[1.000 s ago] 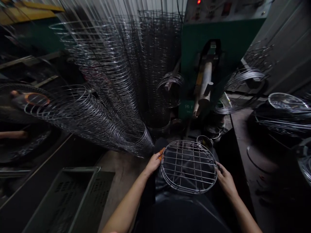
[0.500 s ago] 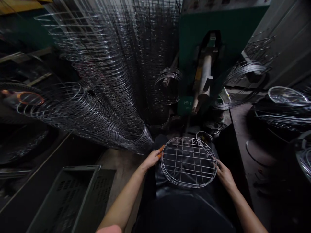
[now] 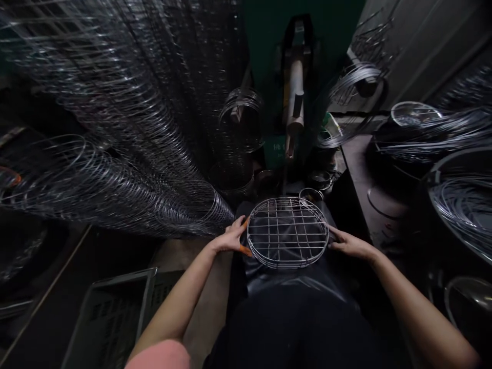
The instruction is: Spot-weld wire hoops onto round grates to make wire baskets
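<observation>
A small stack of round wire racks [image 3: 288, 233], with crossed bars inside rings, rests above my lap on a dark apron [image 3: 295, 312]. At its left rim is my left hand [image 3: 231, 238], with orange coverings on some fingers; thumb and fingers are spread along the edge, gripping it from the side. On the opposite rim, my right hand [image 3: 349, 243] holds the edge with its fingertips, partly in shadow. The far side of the stack lies close to the foot of a green machine [image 3: 265, 31].
Tall stacks of wire rings [image 3: 154, 133] lean on the left. A metal arm [image 3: 295, 97] juts from the machine. Wire rings [image 3: 240, 120] hang beside it. Right, a bench [image 3: 357, 169] stands near a tub of wires [image 3: 461, 205]. A plastic crate [image 3: 115, 307] sits lower left.
The view has shifted right and down. The wire racks have tipped a little flatter, and my left thumb and fingers have spread wider along the rim.
</observation>
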{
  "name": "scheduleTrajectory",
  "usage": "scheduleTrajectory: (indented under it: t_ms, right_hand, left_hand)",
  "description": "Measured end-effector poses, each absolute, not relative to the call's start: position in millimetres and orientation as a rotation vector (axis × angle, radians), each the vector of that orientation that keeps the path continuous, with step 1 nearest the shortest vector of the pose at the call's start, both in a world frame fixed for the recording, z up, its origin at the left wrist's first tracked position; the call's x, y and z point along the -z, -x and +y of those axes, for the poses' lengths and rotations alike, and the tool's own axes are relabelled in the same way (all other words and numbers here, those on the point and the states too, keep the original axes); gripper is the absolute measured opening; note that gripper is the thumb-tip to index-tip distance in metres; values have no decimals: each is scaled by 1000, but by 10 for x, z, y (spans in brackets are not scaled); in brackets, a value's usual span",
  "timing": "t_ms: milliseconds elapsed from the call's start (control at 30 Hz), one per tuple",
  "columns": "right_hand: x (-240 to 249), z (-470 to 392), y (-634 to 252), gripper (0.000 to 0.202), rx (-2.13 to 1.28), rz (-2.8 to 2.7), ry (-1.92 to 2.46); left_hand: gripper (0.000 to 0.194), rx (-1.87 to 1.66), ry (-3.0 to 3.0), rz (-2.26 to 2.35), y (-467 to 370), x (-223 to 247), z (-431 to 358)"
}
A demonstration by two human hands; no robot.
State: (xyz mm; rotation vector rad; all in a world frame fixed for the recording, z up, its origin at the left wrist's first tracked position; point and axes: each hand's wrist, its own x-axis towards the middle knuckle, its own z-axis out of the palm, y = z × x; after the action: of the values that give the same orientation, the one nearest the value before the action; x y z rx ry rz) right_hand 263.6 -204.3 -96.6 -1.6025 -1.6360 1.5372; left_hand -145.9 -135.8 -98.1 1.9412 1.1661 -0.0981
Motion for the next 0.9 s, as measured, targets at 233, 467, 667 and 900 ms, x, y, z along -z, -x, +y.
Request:
scheduleTrajectory:
  t_ms: [233, 467, 667, 900]
  right_hand:
    - [1063, -2162, -2545, 82, -1365, -1716, 1629]
    - [1211, -2242, -2477, 86, -1125, -1784, 1894]
    - [1241, -2245, -2487, 92, -1247, -1749, 1914]
    - [1172, -2249, -2739, 64, -1383, -1307, 1715]
  left_hand:
    - [135, 1, -1987, 1253, 1319, 1122, -1554]
    - [132, 109, -1990, 1357, 1262, 1151, -1636]
    - [133, 128, -1998, 1397, 1218, 1163, -1651]
    - [136, -38, -1839, 1359, 1216, 1232, -1652]
